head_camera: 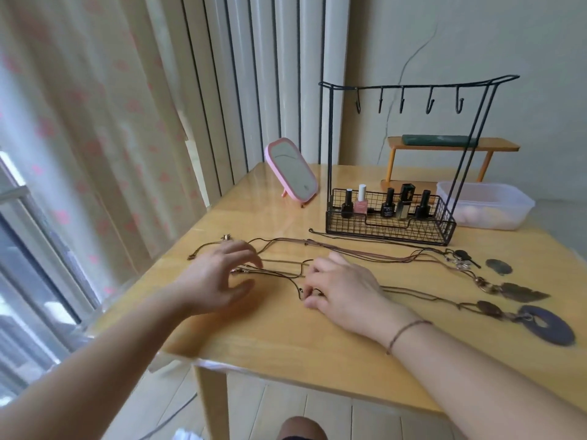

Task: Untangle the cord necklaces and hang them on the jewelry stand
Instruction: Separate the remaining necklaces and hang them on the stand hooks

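Here, nail polish bottles (pixel 386 203) fill the jewelry stand (pixel 390 228) basket.

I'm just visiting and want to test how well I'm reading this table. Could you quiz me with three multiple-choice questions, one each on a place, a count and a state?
1. Where is the pink-framed oval mirror?
A. left of the black wire jewelry stand
B. right of it
C. inside its basket

2. How many hooks hang from the stand's top bar?
A. three
B. five
C. eight

3. What is on the hooks now?
A. one necklace
B. all necklaces
C. nothing

Answers: 1 A, the mirror stands by the curtain side. 2 B, five hooks show. 3 C, the brown cord necklaces lie on the wooden table.
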`<control>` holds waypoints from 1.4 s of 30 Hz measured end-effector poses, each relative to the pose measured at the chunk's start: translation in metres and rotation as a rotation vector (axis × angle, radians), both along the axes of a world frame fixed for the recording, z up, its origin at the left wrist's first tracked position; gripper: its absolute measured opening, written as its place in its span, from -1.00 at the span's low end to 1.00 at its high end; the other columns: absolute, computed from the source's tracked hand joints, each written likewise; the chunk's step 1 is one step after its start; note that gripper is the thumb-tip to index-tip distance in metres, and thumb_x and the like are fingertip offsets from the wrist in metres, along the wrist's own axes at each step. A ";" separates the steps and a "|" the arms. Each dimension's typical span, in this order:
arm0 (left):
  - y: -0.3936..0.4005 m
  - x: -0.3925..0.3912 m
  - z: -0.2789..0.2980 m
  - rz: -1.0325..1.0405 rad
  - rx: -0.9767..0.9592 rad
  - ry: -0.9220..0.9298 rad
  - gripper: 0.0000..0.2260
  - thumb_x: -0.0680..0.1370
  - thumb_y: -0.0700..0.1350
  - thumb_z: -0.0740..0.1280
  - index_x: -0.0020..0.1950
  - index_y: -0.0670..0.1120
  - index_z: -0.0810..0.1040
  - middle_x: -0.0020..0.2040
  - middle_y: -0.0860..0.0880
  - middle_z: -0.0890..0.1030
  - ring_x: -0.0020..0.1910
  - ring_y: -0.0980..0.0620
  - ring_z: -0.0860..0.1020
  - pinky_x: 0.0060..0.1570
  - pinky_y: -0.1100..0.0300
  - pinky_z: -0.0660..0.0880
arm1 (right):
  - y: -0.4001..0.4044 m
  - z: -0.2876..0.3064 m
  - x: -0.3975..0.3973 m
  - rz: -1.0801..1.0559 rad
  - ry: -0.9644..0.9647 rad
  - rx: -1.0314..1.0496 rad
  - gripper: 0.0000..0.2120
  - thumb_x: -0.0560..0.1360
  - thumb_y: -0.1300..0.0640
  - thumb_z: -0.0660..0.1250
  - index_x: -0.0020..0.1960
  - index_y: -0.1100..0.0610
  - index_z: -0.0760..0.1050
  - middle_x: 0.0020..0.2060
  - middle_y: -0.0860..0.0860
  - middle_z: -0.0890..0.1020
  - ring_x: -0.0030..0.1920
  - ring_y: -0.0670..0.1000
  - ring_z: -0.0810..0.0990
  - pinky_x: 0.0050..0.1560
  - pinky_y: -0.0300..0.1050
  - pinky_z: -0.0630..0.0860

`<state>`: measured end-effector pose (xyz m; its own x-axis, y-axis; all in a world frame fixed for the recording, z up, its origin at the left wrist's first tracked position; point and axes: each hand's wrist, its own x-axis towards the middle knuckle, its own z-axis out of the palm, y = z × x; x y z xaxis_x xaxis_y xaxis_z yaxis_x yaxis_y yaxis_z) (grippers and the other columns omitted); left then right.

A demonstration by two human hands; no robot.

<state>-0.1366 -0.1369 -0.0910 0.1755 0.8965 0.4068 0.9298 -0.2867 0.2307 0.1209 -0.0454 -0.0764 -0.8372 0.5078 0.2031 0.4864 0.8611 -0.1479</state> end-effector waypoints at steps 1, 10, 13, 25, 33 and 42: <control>0.000 0.010 -0.001 -0.030 -0.012 -0.014 -0.72 0.45 0.07 0.36 0.13 0.03 0.58 0.13 0.10 0.55 0.11 0.09 0.53 0.13 0.17 0.47 | 0.000 -0.003 -0.004 0.006 0.070 -0.049 -0.88 0.58 -0.07 0.29 0.05 -0.08 0.55 0.01 -0.19 0.52 0.06 -0.10 0.32 0.07 -0.05 0.45; 0.038 0.072 -0.024 -0.065 -0.018 0.023 -0.75 0.58 0.10 0.18 -0.01 0.01 0.58 -0.07 0.07 0.60 -0.03 -0.02 0.49 -0.01 0.03 0.51 | 0.006 0.046 0.050 0.031 1.104 -1.044 -0.87 0.56 0.13 0.22 -0.05 0.20 0.44 -0.49 0.06 0.31 -0.43 0.06 0.38 -0.26 -0.01 0.53; 0.038 0.060 -0.030 -0.051 0.067 0.017 -0.80 0.61 0.00 0.19 -0.03 -0.04 0.56 -0.11 0.04 0.61 -0.05 -0.02 0.48 -0.02 0.03 0.50 | 0.027 0.046 0.090 -0.150 1.084 -0.914 -0.88 0.58 0.14 0.25 -0.04 0.18 0.52 -0.51 -0.02 0.28 -0.48 0.00 0.26 -0.44 -0.12 0.35; -0.006 0.045 0.015 -0.233 -0.535 -0.834 -0.74 0.58 0.04 0.35 0.11 -0.13 0.63 -0.29 -0.05 0.50 -0.33 0.07 0.39 -0.28 0.31 0.37 | 0.025 0.022 0.211 -0.210 0.624 -0.709 -0.39 0.07 -0.51 0.46 -0.13 -0.06 0.70 -0.33 0.19 0.66 -0.30 -0.01 0.62 -0.16 -0.25 0.56; -0.002 0.078 0.030 0.117 -0.629 0.152 -0.87 0.61 0.11 0.28 0.13 0.17 0.44 -0.19 0.14 0.54 -0.24 0.18 0.47 -0.15 0.19 0.44 | 0.011 -0.002 0.226 -0.256 0.529 -0.675 -0.51 0.11 -0.33 0.57 -0.10 -0.03 0.71 -0.03 -0.08 0.66 -0.19 -0.01 0.63 -0.11 -0.19 0.60; 0.004 0.090 0.053 0.215 -0.305 0.055 -0.83 0.66 -0.10 0.21 0.21 0.07 0.51 -0.16 0.18 0.49 -0.26 0.29 0.48 -0.30 0.41 0.36 | 0.009 -0.016 0.211 -0.377 0.144 -0.164 -0.74 0.48 0.05 0.45 -0.26 -0.22 0.45 -0.14 -0.24 0.54 -0.16 -0.17 0.50 -0.15 -0.33 0.42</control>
